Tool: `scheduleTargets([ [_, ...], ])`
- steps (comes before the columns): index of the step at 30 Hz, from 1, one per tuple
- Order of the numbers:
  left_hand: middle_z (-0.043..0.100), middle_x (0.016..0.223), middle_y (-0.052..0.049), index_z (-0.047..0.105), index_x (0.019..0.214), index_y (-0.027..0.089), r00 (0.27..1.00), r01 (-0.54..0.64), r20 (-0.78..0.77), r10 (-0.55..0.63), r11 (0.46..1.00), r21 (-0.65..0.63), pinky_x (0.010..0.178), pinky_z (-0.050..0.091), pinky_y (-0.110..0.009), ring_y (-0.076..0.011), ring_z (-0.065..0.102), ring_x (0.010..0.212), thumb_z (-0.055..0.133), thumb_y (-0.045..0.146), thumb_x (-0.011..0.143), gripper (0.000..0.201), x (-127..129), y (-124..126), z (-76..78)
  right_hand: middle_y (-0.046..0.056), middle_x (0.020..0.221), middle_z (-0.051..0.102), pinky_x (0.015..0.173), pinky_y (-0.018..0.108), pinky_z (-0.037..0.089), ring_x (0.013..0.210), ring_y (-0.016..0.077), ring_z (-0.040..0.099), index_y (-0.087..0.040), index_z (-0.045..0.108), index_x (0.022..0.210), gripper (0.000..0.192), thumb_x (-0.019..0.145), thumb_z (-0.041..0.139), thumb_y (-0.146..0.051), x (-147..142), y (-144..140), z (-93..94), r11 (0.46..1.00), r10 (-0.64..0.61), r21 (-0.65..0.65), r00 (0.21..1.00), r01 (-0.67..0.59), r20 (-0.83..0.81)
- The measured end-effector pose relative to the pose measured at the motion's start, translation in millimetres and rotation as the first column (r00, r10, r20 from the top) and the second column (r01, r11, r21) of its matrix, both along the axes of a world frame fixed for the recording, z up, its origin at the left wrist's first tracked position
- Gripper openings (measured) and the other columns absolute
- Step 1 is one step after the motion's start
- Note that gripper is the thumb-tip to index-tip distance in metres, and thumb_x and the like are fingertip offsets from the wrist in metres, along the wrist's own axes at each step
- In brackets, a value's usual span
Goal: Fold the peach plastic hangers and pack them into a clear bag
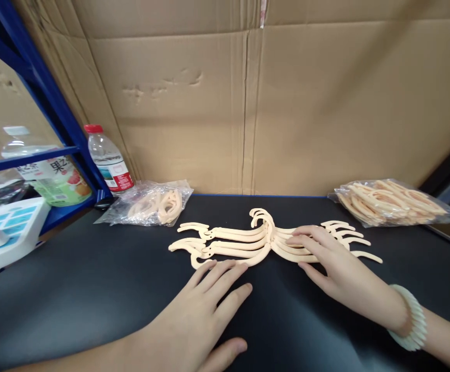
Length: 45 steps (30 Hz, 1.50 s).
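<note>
Left hand and right hand palm down, both unclenched.

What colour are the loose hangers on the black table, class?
Pale peach-beige: the hangers show best in the head view, the only one.

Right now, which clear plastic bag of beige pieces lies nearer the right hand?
The fuller clear bag, beyond the right hand; the other bag lies left, beside the red-capped clear bottle.

R grip – hides pt of hangers | L forearm – cut, btm edge | red-cap btl: fine print illegible
</note>
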<state>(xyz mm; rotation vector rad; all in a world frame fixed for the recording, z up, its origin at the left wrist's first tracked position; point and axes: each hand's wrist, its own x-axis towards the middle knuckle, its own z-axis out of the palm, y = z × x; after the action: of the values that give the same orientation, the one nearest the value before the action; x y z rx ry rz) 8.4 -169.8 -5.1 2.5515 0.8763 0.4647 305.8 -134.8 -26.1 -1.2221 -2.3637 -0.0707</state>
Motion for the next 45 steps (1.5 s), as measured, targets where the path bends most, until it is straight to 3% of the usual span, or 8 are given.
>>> scheduleTargets([
  [3, 0.028, 0.153, -0.010, 0.032, 0.147, 0.027, 1.000, -0.004, -0.028, 0.004, 1.000, -0.006, 0.112, 0.015, -0.061, -0.0396, 0.023, 0.140, 0.062, 0.036, 0.086, 0.068, -1.5, 1.4, -4.1, 0.014, 0.139, 0.046, 0.103, 0.051, 0.041, 0.131, 0.0299, 0.040, -0.019, 0.039, 0.139, 0.047, 0.094, 0.043, -0.029, -0.5, -2.8, -5.2, 0.997, -0.080, -0.008, 0.993, 0.081, 0.083],
  [7, 0.015, 0.156, -0.010, 0.015, 0.150, 0.026, 0.996, -0.006, -0.092, 0.000, 0.998, -0.062, 0.112, 0.009, -0.062, -0.0389, 0.014, 0.142, 0.058, 0.042, 0.088, 0.077, -5.2, 4.9, -5.8, 0.016, 0.150, 0.032, 0.110, 0.057, 0.029, 0.140, 0.0329, 0.024, -0.014, 0.027, 0.148, 0.066, 0.096, 0.036, -0.053, 1.8, 1.7, -15.4, 0.983, -0.153, -0.065, 0.964, 0.171, 0.218],
  [11, 0.018, 0.155, -0.011, 0.018, 0.150, 0.027, 0.997, 0.039, -0.058, -0.041, 0.998, -0.042, 0.113, 0.004, -0.060, -0.0380, 0.015, 0.142, 0.062, 0.044, 0.085, 0.081, -6.7, 18.0, -10.8, 0.016, 0.152, 0.026, 0.113, 0.055, 0.023, 0.141, 0.0315, 0.020, -0.011, 0.028, 0.148, 0.071, 0.096, 0.027, -0.059, 2.8, 17.6, -19.1, 0.972, -0.150, -0.132, 0.945, 0.195, 0.291],
  [16, 0.025, 0.154, -0.011, 0.028, 0.148, 0.025, 0.999, -0.007, 0.042, 0.004, 0.996, 0.085, 0.115, 0.003, -0.054, -0.0346, 0.018, 0.143, 0.060, 0.048, 0.085, 0.075, -4.1, 47.1, -23.1, 0.019, 0.152, 0.026, 0.112, 0.055, 0.023, 0.141, 0.0328, 0.020, -0.008, 0.030, 0.147, 0.070, 0.097, 0.025, -0.057, 1.2, 47.2, -15.8, 0.973, -0.155, -0.122, 0.947, 0.195, 0.280],
  [25, 0.004, 0.158, -0.010, 0.001, 0.152, 0.023, 0.929, 0.105, -0.369, -0.036, 0.980, 0.169, 0.114, 0.006, -0.059, -0.0319, 0.006, 0.145, 0.035, 0.056, 0.095, 0.074, -11.5, 90.5, -8.4, 0.018, 0.152, 0.026, 0.113, 0.052, 0.020, 0.141, 0.0329, 0.020, -0.008, 0.029, 0.148, 0.069, 0.096, 0.028, -0.055, -4.8, 86.0, -17.4, 0.967, -0.174, -0.135, 0.944, 0.218, 0.279],
  [29, 0.006, 0.157, -0.011, 0.005, 0.152, 0.021, 0.920, 0.082, -0.393, -0.002, 0.979, 0.187, 0.114, 0.008, -0.058, -0.0307, 0.005, 0.145, 0.032, 0.057, 0.095, 0.073, -10.3, 91.7, -4.1, 0.017, 0.152, 0.027, 0.113, 0.053, 0.020, 0.141, 0.0325, 0.020, -0.009, 0.029, 0.148, 0.068, 0.096, 0.028, -0.054, -4.6, 88.2, -19.0, 0.966, -0.184, -0.133, 0.948, 0.224, 0.259],
  [37, 0.010, 0.157, -0.011, 0.009, 0.152, 0.021, 0.934, 0.046, -0.355, 0.043, 0.970, 0.238, 0.114, 0.010, -0.059, -0.0314, 0.007, 0.144, 0.033, 0.056, 0.096, 0.070, -12.6, 93.1, -13.8, 0.019, 0.145, 0.040, 0.111, 0.052, 0.026, 0.137, 0.0332, 0.031, -0.009, 0.043, 0.139, 0.061, 0.093, 0.041, -0.048, -0.8, 85.7, -24.1, 0.976, -0.204, -0.048, 0.969, 0.212, 0.140],
  [45, 0.020, 0.155, -0.013, 0.022, 0.150, 0.017, 0.953, 0.017, -0.294, 0.073, 0.956, 0.292, 0.114, 0.014, -0.058, -0.0309, 0.015, 0.144, 0.037, 0.049, 0.096, 0.064, -12.8, 90.5, -13.3, 0.017, 0.136, 0.050, 0.109, 0.053, 0.030, 0.131, 0.0305, 0.039, -0.011, 0.049, 0.131, 0.046, 0.091, 0.048, -0.033, 1.2, 81.0, -23.1, 0.990, -0.110, 0.096, 0.989, 0.100, 0.102],
])
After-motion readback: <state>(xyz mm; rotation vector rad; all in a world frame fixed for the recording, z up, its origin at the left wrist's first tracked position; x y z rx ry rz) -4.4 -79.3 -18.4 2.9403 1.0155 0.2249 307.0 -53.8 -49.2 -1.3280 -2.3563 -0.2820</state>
